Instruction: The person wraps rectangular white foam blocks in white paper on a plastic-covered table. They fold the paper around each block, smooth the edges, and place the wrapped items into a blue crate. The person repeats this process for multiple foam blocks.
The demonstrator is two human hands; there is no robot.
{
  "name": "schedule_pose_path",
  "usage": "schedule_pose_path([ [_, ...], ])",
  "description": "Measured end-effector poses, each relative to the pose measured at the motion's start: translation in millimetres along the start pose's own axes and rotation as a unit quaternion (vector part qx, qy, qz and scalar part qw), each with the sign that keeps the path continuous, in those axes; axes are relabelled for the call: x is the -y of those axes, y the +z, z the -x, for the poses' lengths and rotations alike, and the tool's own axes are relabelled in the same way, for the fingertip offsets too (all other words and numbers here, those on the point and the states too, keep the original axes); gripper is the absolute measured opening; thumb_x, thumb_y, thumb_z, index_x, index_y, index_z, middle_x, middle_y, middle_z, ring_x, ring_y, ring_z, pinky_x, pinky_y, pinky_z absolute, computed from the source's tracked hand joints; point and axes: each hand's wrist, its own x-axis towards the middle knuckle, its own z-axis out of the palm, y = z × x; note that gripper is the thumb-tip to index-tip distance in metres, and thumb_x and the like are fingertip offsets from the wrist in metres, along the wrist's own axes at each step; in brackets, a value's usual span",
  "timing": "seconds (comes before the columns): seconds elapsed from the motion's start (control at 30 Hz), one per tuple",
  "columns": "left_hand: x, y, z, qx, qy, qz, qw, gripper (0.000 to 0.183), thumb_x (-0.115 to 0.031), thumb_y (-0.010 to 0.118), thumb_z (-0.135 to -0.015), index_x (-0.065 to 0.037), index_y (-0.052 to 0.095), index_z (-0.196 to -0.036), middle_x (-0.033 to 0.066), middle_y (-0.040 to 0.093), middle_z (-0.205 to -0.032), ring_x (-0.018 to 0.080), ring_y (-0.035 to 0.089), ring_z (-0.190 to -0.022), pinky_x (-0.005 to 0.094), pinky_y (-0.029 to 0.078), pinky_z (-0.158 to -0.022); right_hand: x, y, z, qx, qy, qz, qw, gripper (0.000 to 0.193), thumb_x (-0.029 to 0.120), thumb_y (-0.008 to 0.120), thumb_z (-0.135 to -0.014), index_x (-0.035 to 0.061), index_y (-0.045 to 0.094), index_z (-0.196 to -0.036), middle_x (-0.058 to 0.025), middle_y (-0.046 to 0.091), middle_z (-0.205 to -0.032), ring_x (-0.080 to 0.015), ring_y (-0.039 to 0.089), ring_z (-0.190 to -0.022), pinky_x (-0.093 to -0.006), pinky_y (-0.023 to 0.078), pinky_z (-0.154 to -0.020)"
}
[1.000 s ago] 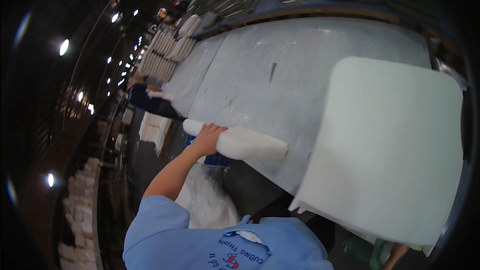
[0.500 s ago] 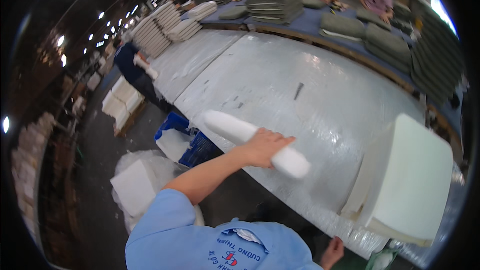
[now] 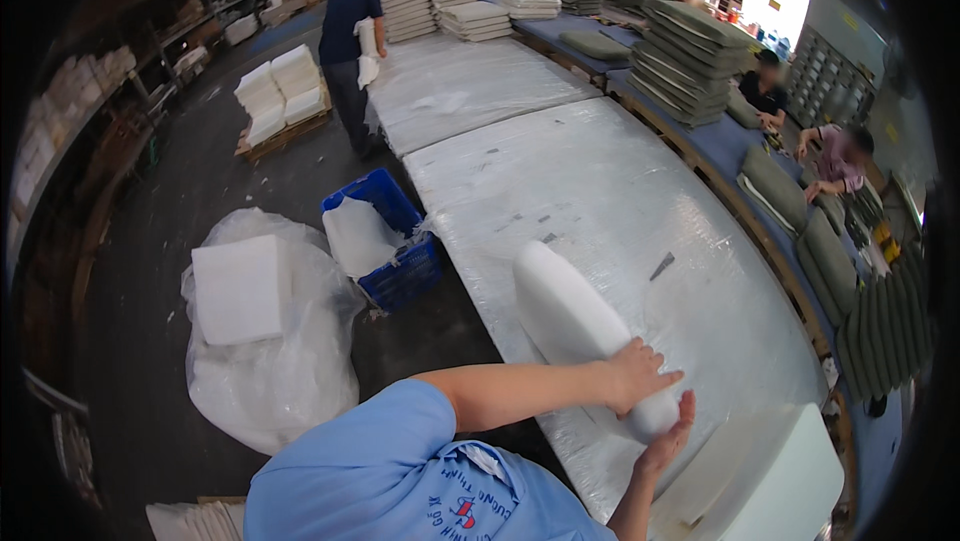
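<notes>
White rounded soft pad [image 3: 565,296]: since the earlier frame, brought close to the right hand [image 3: 668,438]; tilted on edge over the grey plastic-covered table [image 3: 590,181].
Left hand [image 3: 635,378]: fingers curled over the pad's upper edge, gripping it, probably to keep it from toppling.
Right hand: fingers extended, open against the pad's near end, perhaps steadying it.
Pale block-shaped cushion [image 3: 795,471]: beside the right hand.

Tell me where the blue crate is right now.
In the head view, left of centre, the blue crate stands between the clear plastic bag and the plastic-covered table.
</notes>
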Motion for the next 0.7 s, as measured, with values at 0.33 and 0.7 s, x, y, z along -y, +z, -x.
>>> schedule_pose_path([
  [0.33, 111, -13, 40, -0.347, 0.005, 0.27, 0.898, 0.076, -0.023, 0.079, -0.09, -0.008, 0.048, -0.158, 0.0169, 0.048, -0.16, 0.0389, 0.035, -0.154, 0.0498, 0.026, -0.128, 8, -13, -66, 0.021, -0.024, 0.197, 0.98, 0.043, 0.032, 0.051, -0.111, -0.0059, 0.069, -0.123, -0.0161, 0.074, -0.107, -0.0248, 0.067, -0.097, -0.0375, 0.052, -0.091],
  [0.7, 249, 35, 78, -0.267, -0.237, 0.513, 0.781, 0.047, -0.036, 0.05, -0.112, -0.006, 0.063, -0.145, 0.0143, 0.064, -0.147, 0.0288, 0.06, -0.134, 0.0389, 0.045, -0.112, 22, 2, -59, 0.047, -0.006, 0.238, 0.97, 0.05, 0.037, 0.043, -0.111, -0.0071, 0.067, -0.114, -0.0173, 0.07, -0.102, -0.0264, 0.063, -0.095, -0.0397, 0.049, -0.087],
])
